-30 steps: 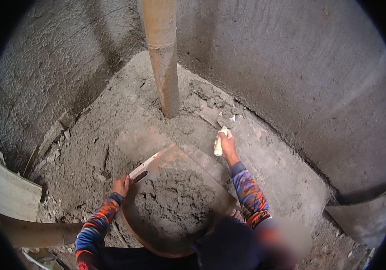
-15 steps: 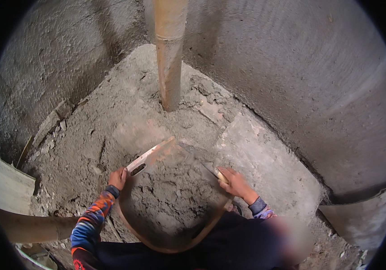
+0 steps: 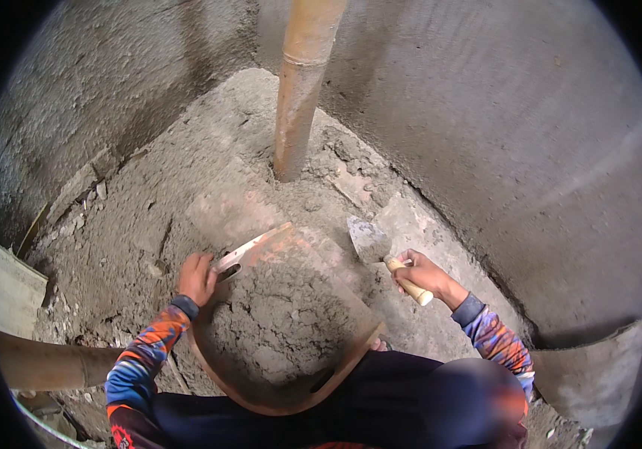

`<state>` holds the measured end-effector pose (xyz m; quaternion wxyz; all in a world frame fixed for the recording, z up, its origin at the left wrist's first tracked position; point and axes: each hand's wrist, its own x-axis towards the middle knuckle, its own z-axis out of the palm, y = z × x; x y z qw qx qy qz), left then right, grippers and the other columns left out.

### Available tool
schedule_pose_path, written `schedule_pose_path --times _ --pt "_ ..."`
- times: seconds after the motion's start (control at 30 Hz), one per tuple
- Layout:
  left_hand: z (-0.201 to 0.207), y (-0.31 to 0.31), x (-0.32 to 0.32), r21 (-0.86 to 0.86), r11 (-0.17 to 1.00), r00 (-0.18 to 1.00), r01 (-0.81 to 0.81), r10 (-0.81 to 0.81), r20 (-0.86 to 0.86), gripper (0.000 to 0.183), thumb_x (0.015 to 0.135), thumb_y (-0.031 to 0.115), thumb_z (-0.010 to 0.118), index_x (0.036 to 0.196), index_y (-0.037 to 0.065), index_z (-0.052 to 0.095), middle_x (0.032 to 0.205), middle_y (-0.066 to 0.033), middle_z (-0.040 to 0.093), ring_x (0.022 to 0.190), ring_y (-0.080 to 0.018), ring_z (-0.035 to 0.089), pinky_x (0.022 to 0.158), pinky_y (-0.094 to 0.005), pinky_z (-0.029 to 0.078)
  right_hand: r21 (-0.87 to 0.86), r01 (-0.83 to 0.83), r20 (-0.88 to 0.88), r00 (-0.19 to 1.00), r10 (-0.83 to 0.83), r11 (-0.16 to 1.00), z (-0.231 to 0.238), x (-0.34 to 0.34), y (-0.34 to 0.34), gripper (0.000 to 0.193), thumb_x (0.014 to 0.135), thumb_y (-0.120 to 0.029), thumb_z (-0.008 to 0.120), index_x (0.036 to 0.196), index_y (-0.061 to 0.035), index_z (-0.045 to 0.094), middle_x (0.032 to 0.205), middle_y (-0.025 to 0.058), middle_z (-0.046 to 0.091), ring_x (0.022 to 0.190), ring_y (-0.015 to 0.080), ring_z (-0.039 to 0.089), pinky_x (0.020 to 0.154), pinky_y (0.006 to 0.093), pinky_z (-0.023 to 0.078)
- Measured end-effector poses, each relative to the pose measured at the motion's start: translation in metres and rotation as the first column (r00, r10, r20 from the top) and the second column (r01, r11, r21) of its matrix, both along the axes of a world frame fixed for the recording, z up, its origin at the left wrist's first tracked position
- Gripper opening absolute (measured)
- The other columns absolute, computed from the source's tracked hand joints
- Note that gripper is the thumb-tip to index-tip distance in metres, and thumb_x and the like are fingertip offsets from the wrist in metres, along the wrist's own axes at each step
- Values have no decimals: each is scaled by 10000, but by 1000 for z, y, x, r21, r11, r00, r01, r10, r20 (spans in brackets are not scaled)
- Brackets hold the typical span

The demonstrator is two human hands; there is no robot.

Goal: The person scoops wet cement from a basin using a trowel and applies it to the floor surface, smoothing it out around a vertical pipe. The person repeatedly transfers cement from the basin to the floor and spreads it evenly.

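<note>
A brown scoop-shaped pan (image 3: 282, 409) with slotted handles lies close in front of my legs, its wide mouth facing away from me. Grey wet mortar (image 3: 276, 322) fills much of it. My left hand (image 3: 198, 278) is closed on the pan's left rim, beside the handle slot. In my right hand (image 3: 427, 277) is a trowel (image 3: 410, 287), gripped by its pale wooden handle. The mortar-smeared blade points away to the left, over the floor just beyond the pan's right side. Part of the pan's right end is hidden against my dark-clothed legs.
A bamboo post (image 3: 302, 105) stands beyond the pan, near the corner of two rough grey walls (image 3: 485, 112). Mortar and rubble cover the floor (image 3: 126, 232). Curved pale sheets (image 3: 7, 277) lean at both sides, and another bamboo pole (image 3: 51, 363) lies at lower left.
My right hand has moved right and slightly away from me with the trowel, leaving the pan's right edge. The blade now shows fully. My left hand stays on the rim.
</note>
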<state>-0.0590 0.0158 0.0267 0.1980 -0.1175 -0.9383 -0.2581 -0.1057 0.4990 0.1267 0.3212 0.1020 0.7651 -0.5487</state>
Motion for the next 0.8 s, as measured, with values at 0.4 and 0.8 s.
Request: schedule_pose_path --times 0.4,0.8 --pt "12 287 -103 677 682 360 -277 -580 731 479 899 432 474 1059 -7 573 877 -144 627 793 -237 635 607 -364 553 -557 397 -112 835 -539 730 -138 -21 -86 156 953 -122 435 1058 -9 460 907 103 600 738 168 613 605 299 514" --pt "-75 333 -190 571 758 648 -316 -268 713 343 847 231 534 1042 -51 518 812 -229 639 605 -297 657 592 -403 520 -668 320 1 903 -430 672 -130 -41 -18 338 979 -222 422 1212 10 501 1156 109 588 1026 202 577 843 335 485"
